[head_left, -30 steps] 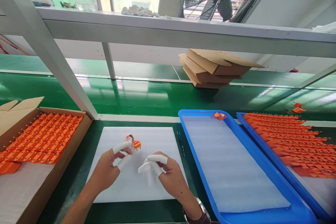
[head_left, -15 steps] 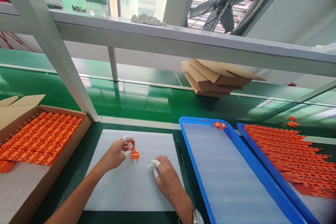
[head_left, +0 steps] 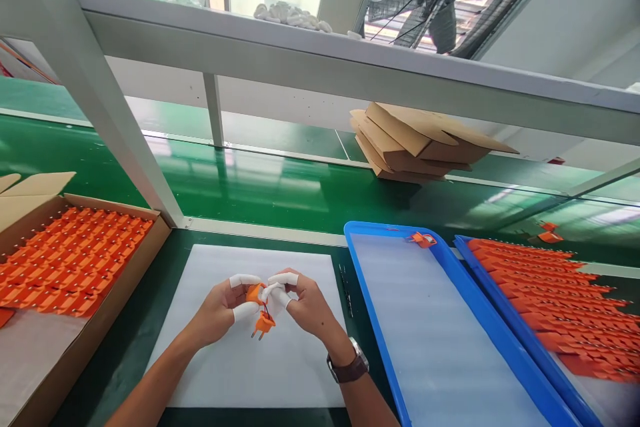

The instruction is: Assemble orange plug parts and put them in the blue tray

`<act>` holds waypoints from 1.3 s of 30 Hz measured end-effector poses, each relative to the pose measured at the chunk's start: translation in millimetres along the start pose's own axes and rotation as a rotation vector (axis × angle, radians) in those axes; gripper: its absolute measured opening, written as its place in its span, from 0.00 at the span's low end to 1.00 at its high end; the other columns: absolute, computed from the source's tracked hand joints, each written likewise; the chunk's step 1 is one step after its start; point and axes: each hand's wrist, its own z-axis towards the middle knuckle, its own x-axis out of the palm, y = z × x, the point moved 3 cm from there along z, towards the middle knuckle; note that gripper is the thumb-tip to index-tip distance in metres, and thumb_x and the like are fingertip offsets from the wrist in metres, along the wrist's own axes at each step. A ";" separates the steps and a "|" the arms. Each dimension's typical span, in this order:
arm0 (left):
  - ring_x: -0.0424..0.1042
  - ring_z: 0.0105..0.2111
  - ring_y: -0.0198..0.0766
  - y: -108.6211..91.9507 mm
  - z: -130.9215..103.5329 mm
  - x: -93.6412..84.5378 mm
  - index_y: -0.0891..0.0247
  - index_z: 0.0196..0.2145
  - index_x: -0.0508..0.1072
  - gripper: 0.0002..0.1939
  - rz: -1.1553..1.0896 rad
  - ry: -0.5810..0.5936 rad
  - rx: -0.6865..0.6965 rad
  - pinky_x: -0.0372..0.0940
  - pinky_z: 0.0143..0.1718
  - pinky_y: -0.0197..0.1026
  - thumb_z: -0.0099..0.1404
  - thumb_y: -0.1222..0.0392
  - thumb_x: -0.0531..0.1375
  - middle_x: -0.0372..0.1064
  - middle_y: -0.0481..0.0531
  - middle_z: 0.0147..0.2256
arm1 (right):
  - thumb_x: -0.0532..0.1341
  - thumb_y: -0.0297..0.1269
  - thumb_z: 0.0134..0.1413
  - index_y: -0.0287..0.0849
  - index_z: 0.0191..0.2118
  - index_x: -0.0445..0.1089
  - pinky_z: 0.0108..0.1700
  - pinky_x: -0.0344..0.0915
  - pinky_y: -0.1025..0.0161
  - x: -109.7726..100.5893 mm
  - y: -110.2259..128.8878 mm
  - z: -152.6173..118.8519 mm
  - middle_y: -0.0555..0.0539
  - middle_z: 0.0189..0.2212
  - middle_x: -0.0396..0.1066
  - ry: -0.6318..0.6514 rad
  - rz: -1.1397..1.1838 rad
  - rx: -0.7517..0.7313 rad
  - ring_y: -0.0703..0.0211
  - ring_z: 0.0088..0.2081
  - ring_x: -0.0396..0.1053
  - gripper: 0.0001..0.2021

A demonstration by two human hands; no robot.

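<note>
My left hand [head_left: 220,310], with white covers on thumb and finger, pinches an orange plug housing [head_left: 254,293] above a white sheet [head_left: 250,377]. From the housing an orange two-pin plug part [head_left: 264,323] dangles on short dark wires, its pins pointing down and left. My right hand [head_left: 305,303], also with white-covered fingertips, is closed at the housing's right side. Its fingertips touch the housing, and they hide the exact spot that they grip.
At left, a cardboard box [head_left: 127,267] holds rows of orange plug pieces. To the right lie a blue tray [head_left: 373,327] with one orange piece [head_left: 421,239] and another blue tray [head_left: 505,307] full of them. A thin dark tool [head_left: 346,290] lies beside the sheet. Folded cardboard [head_left: 415,147] is stacked behind.
My right hand has moved up and left from the sheet to meet the housing in my left hand. The housing has turned and sits slightly lower, and the plug part now hangs tilted.
</note>
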 end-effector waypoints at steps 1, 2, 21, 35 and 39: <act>0.75 0.49 0.48 2.2 0.3 -1.5 0.60 0.53 0.74 0.21 0.001 -0.002 0.001 0.70 0.54 0.53 0.63 0.56 0.68 0.75 0.58 0.50 | 0.58 0.29 0.60 0.44 0.40 0.78 0.42 0.68 0.63 2.8 -2.9 1.7 0.49 0.38 0.74 0.013 0.003 0.012 0.59 0.38 0.70 0.10; 0.75 0.50 0.49 4.7 0.7 -3.0 0.60 0.53 0.74 0.22 0.007 -0.006 0.000 0.69 0.55 0.53 0.63 0.56 0.68 0.76 0.57 0.50 | 0.58 0.29 0.60 0.43 0.39 0.77 0.41 0.68 0.63 5.2 -6.0 2.6 0.49 0.37 0.74 0.021 0.011 0.025 0.60 0.38 0.70 0.10; 0.75 0.53 0.50 16.0 4.3 -7.8 0.60 0.57 0.73 0.22 0.007 0.041 -0.120 0.69 0.56 0.53 0.66 0.56 0.66 0.76 0.58 0.53 | 0.65 0.46 0.58 0.43 0.44 0.75 0.44 0.74 0.56 5.4 -39.1 3.3 0.46 0.37 0.75 -0.415 0.361 0.066 0.55 0.39 0.75 0.13; 0.74 0.49 0.47 11.2 4.4 -3.1 0.59 0.57 0.73 0.21 0.037 0.118 -0.074 0.69 0.54 0.53 0.67 0.57 0.65 0.74 0.57 0.49 | 0.58 0.33 0.63 0.45 0.48 0.74 0.41 0.71 0.61 7.8 -35.5 -1.0 0.47 0.39 0.72 -0.311 0.041 -0.096 0.58 0.39 0.71 0.11; 0.72 0.47 0.46 11.2 3.2 -1.0 0.58 0.56 0.72 0.21 -0.001 0.079 -0.056 0.69 0.52 0.53 0.67 0.58 0.66 0.71 0.56 0.48 | 0.56 0.31 0.64 0.43 0.51 0.72 0.41 0.70 0.61 -16.5 -37.6 -3.0 0.44 0.44 0.71 -0.521 -0.193 -0.114 0.56 0.43 0.71 0.14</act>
